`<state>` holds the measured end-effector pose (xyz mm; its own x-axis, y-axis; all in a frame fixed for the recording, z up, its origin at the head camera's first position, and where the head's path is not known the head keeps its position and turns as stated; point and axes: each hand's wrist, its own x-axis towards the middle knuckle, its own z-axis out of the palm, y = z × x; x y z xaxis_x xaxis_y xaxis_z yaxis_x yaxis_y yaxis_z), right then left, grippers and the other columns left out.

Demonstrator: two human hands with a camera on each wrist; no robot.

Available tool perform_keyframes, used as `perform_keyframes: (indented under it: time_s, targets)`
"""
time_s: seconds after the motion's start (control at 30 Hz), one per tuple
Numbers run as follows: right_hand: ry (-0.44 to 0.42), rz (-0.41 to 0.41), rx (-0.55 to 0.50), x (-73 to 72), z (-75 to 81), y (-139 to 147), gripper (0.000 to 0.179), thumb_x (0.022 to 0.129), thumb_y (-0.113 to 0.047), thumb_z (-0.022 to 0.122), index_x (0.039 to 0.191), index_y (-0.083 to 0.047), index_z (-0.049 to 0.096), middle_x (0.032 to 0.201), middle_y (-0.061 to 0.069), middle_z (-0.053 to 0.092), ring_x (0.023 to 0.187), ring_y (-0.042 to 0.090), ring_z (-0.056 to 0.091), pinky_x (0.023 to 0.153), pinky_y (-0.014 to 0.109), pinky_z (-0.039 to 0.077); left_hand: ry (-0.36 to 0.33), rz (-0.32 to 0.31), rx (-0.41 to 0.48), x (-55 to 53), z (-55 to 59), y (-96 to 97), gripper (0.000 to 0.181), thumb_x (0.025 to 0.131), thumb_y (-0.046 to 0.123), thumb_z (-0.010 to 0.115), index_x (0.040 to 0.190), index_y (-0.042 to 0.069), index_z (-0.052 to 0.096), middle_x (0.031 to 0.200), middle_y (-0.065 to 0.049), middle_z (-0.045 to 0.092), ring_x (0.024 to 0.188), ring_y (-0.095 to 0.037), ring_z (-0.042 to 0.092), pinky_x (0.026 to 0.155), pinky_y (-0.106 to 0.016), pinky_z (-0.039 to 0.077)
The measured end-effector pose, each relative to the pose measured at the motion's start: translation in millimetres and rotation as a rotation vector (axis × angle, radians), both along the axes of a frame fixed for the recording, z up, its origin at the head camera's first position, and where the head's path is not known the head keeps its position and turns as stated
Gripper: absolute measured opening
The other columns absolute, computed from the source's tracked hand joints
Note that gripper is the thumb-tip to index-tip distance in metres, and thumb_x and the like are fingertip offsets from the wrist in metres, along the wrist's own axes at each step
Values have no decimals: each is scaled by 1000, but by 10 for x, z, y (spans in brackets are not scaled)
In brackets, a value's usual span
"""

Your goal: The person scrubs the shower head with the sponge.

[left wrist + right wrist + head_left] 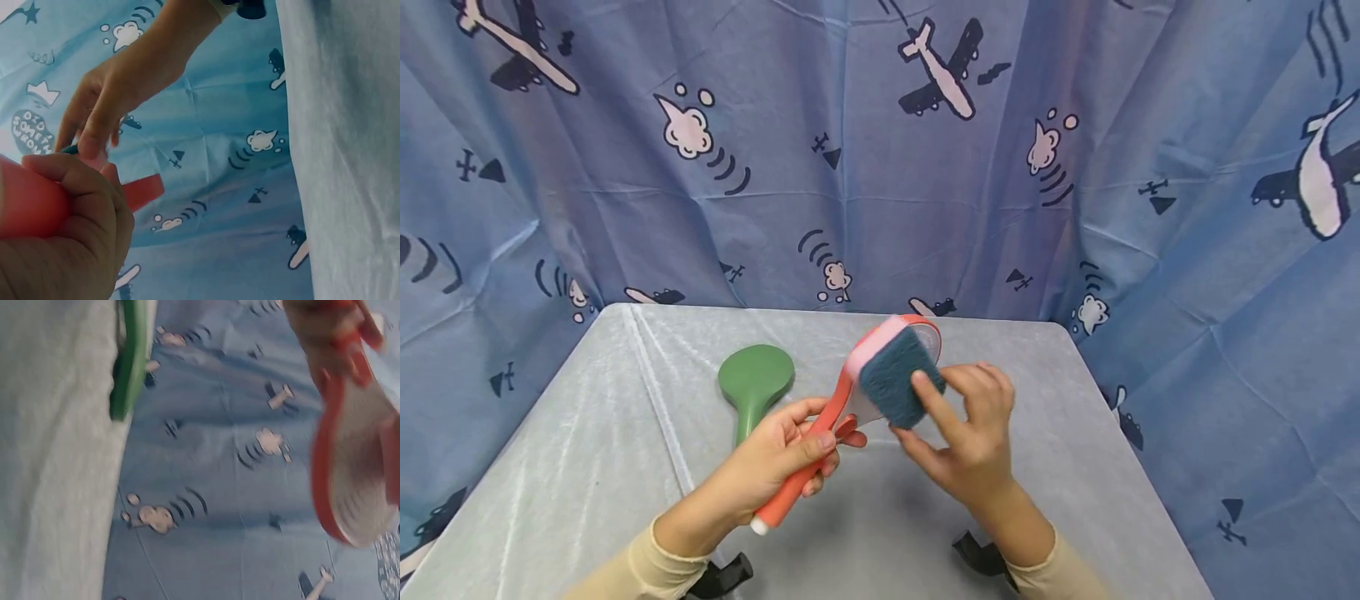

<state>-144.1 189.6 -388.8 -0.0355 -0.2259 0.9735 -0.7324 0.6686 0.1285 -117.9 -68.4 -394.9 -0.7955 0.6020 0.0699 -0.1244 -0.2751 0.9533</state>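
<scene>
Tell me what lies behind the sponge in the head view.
Behind the sponge is the pale head of the orange utensil. Some of its rim shows past the sponge's upper right; the part directly behind the sponge is covered.

Left hand point(771, 458): fingers curled, gripping. Right hand point(970, 433): apart, right of left hand, thumb and fingers pinching.

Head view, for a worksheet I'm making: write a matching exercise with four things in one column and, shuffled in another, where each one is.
Things:
1. sponge
2. orange tool
3. green tool
4. curtain

Places:
A. on the table
B. behind the table
C. in the right hand
D. in the left hand

Pairs: 1-C, 2-D, 3-A, 4-B
</scene>
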Motion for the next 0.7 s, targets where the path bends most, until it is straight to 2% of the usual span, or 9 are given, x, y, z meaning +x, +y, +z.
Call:
perform_keyframes:
  time_s: [0.07, 0.13, 0.23, 0.37, 0.43, 0.5, 0.6, 0.7]
  targets:
    - [34, 18, 106, 21, -33, -62, 41, 92, -39, 73, 119, -8, 73, 101, 21, 65, 93, 38, 57, 92, 61, 39, -14, -19, 6, -6, -10, -4, 39, 107, 12, 54, 141, -3, 44, 106, -12, 72, 64, -7, 58, 55, -16, 51]
    - [69, -3, 149, 31, -46, -75, 39, 93, -39, 73, 119, -10, 74, 100, 20, 65, 93, 37, 58, 93, 62, 38, -17, -30, 11, -12, -16, -11, 37, 107, 12, 53, 140, -3, 44, 105, -11, 71, 61, -6, 57, 55, -16, 51]
    - [54, -60, 57, 15, -20, 7, 40, 91, -39, 74, 117, -9, 75, 98, 20, 64, 91, 37, 57, 96, 61, 37, -19, -46, 17, -18, -15, -15, 35, 107, 11, 52, 137, -5, 45, 111, -13, 72, 60, -5, 58, 54, -16, 52]
    - [-72, -122, -111, -39, 48, 179, 47, 89, -42, 74, 120, -7, 75, 100, 23, 62, 93, 40, 55, 98, 60, 35, -29, -56, 10, -14, -9, -15, 34, 107, 12, 51, 135, -6, 45, 120, -16, 71, 62, -6, 59, 54, -16, 52]
    - [-114, -117, -120, -55, 60, 213, 49, 90, -43, 73, 122, -6, 75, 102, 24, 62, 95, 41, 54, 98, 60, 34, -44, -53, 2, -11, -5, -15, 35, 108, 14, 52, 135, -5, 45, 121, -15, 71, 63, -6, 59, 54, -16, 53]
    - [-114, -66, -69, -54, 48, 184, 48, 89, -42, 74, 121, -6, 75, 102, 23, 63, 95, 41, 55, 96, 62, 35, -57, -47, 2, -13, -3, -13, 35, 108, 16, 52, 136, -5, 44, 121, -15, 71, 65, -7, 58, 54, -16, 53]
    - [-79, 23, 79, -20, 2, 80, 45, 90, -40, 73, 120, -7, 75, 102, 21, 65, 95, 39, 56, 92, 63, 37, -77, -44, 16, -18, -9, -14, 34, 108, 17, 51, 136, -2, 44, 118, -15, 70, 64, -7, 58, 54, -16, 52]
    - [-53, 53, 176, 8, -18, 25, 43, 90, -39, 72, 120, -9, 75, 101, 19, 65, 96, 38, 57, 90, 63, 37, -73, -35, 29, -25, -19, -14, 31, 109, 16, 48, 135, -1, 44, 115, -15, 70, 61, -7, 58, 54, -16, 52]
